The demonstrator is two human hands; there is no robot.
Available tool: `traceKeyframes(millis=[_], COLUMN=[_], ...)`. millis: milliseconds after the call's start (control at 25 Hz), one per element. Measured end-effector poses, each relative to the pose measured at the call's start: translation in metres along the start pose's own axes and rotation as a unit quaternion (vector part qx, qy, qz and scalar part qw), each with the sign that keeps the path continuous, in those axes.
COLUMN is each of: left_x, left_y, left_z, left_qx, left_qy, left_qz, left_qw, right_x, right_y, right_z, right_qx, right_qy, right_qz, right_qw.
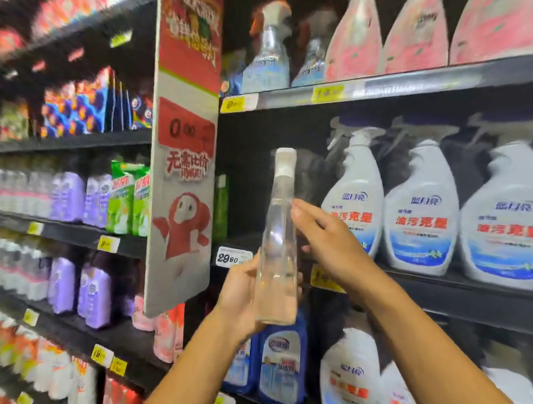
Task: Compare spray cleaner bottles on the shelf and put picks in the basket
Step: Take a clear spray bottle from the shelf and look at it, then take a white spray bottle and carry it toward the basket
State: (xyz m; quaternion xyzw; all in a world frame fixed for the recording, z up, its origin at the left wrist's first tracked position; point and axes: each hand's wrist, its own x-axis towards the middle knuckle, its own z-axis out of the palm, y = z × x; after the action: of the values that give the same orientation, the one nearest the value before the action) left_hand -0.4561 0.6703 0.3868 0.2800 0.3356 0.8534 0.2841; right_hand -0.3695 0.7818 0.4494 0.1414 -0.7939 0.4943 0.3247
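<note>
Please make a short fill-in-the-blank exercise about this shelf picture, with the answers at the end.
1. The clear bottle has a ____ cap.
2. The left hand holds the bottle at its ____ end.
3. The white price tag reads ____.
4. The right hand touches the bottle's ____ side.

Answers: white; lower; 29.80; right

A tall red and grey sign panel (184, 142) hanging off the shelving at centre frame carries "0.00" on its red block and, just below, the red characters "无需比价", while the lettering at its top is too smeared to read. To the lower right of it, a white price tag (234, 257) on the shelf edge reads "29.80". The white trigger bottles (420, 210) at middle right bear the blue brand "蓝月亮" above red "油污克星"; the yellow shelf tags (329, 93) elsewhere are too blurred to make out.
</note>
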Motion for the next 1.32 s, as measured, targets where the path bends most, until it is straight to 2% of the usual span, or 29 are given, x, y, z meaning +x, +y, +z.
traceKeyframes(millis=[120,200,280,400,520,680,1040,1200,1320], left_x=[0.019,0.037,0.053,0.074,0.096,0.116,0.122,0.116,0.112], left_y=[0.029,0.048,0.065,0.09,0.103,0.106,0.107,0.102,0.102], left_z=[-0.01,-0.009,-0.004,0.0,-0.008,-0.02,-0.035,-0.04,-0.04], left_qx=[0.109,0.205,0.274,0.34,0.389,0.397,0.267,0.258,0.258], left_qy=[0.05,0.099,0.117,0.114,0.136,0.151,0.182,0.183,0.177], left_qz=[0.092,0.157,0.199,0.21,0.181,0.171,0.176,0.163,0.169], left_qw=[0.988,0.961,0.934,0.91,0.893,0.889,0.93,0.935,0.935], right_x=[0.026,0.043,0.063,0.094,0.121,0.142,0.162,0.165,0.16], right_y=[0.001,0.006,0.009,0.016,0.027,0.05,0.067,0.069,0.063], right_z=[-0.003,-0.001,0.004,0.011,0.02,0.033,0.047,0.048,0.047], right_qx=[0.046,0.053,0.043,0.065,0.063,0.009,0.001,0.004,-0.042], right_qy=[-0.009,-0.004,0.006,0.053,0.071,0.066,0.044,0.031,0.004], right_qz=[0.034,0.05,0.049,0.054,0.075,0.072,0.06,0.075,0.08], right_qw=[0.998,0.997,0.998,0.995,0.993,0.995,0.997,0.997,0.996])
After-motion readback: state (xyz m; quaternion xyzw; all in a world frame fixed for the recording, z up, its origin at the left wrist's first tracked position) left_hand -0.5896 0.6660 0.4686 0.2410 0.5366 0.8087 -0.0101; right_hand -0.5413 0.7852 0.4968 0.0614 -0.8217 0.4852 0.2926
